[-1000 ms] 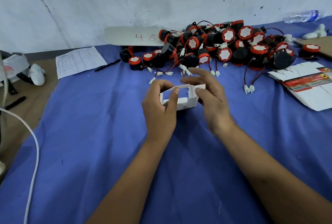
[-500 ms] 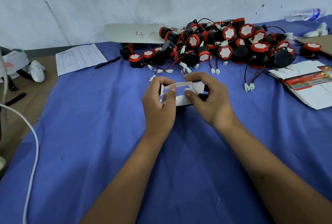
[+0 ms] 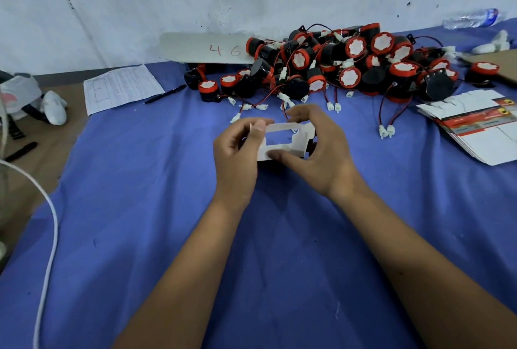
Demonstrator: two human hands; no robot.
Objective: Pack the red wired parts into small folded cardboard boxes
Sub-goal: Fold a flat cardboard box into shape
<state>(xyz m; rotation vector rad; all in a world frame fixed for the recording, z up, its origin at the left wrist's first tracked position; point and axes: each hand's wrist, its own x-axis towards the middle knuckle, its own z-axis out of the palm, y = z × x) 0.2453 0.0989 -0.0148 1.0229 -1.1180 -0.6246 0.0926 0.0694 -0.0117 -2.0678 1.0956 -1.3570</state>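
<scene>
Item 1, small white cardboard box, half-folded [image 3: 282,140]: you hold it between both hands, raised off the blue cloth-covered table [image 3: 140,208], open face toward you. This is probably so the side flaps stay within reach of your fingers while you square it up.

Item 2, your left hand [image 3: 237,150]: it grips the box's left end, with the thumb tip pressed on the top left corner and the fingers curled behind.

Item 3, your right hand [image 3: 321,147]: it arches over the right end, thumb along the lower front edge and fingers curled over the far flap. Both forearms reach straight forward, wrists level.

Item 4, heap of red-and-black round parts with red wires and white plugs [image 3: 349,68]: beyond your hands, none yet in the box.

Item 5, stack of flat printed white-and-red carton blanks [image 3: 475,124]: well to the right of your right hand, likely the supply for later boxes.

Packing judged not begun; the box needs forming first.
</scene>
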